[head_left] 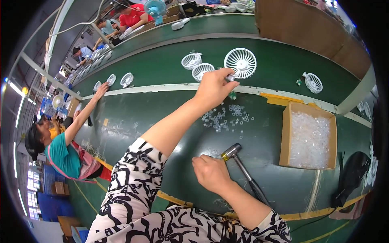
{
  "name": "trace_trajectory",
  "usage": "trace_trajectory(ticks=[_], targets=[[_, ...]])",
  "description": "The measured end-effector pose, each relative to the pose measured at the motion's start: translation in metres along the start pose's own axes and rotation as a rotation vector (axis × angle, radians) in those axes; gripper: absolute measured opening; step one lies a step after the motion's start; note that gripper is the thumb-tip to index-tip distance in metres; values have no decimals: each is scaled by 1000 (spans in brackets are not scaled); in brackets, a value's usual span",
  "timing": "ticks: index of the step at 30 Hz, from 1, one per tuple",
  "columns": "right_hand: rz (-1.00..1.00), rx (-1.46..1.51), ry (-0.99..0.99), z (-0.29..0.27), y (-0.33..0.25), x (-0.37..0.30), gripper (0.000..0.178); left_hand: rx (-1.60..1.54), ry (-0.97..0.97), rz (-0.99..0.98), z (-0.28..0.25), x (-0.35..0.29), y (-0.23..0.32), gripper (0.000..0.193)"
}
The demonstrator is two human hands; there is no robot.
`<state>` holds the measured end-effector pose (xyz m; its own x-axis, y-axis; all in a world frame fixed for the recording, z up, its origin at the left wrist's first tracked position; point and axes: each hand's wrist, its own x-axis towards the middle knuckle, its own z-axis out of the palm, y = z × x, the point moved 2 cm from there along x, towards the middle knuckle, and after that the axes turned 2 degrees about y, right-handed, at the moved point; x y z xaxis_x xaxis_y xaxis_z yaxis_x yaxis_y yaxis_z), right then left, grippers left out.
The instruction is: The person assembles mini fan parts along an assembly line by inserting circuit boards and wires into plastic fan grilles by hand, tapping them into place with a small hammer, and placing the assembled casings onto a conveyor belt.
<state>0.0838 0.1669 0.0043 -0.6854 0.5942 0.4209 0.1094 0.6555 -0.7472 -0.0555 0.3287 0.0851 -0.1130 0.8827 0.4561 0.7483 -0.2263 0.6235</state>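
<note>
My left hand (216, 89) reaches out over the far rail of the bench, its thumb and fingers pinching the lower end of a white round fan grille (240, 63). A small green circuit board (232, 95) hangs just below those fingers. Closer in, my right hand (211, 173) rests low over the bench with its fingers curled in; whatever they may hold is hidden. Right beside it lies a hammer (243, 166) with a black grip. Between the two hands, many small clear plastic pieces (225, 118) are scattered on the dark green bench top (178, 133).
A cardboard box (285, 135) of clear plastic bits stands at the right, near a black tool (352, 178) with a cord. More white grilles (191, 60) sit on the green conveyor (158, 62). At the left, a co-worker (67, 150) reaches to the belt; other people work farther off.
</note>
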Motion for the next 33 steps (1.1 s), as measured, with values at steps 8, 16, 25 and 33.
trace_trajectory(ticks=[8,16,25,33], targets=[[28,172,164,1,-1,-5,10,235,144,83,-95,-141,43,31],[49,208,223,2,8,-3,9,145,25,-328,-91,-290,53,28],[170,253,161,3,17,-2,15,354,92,10,-112,-301,55,29],[751,632,-100,2,-26,-33,19,253,112,11,-89,-300,47,19]])
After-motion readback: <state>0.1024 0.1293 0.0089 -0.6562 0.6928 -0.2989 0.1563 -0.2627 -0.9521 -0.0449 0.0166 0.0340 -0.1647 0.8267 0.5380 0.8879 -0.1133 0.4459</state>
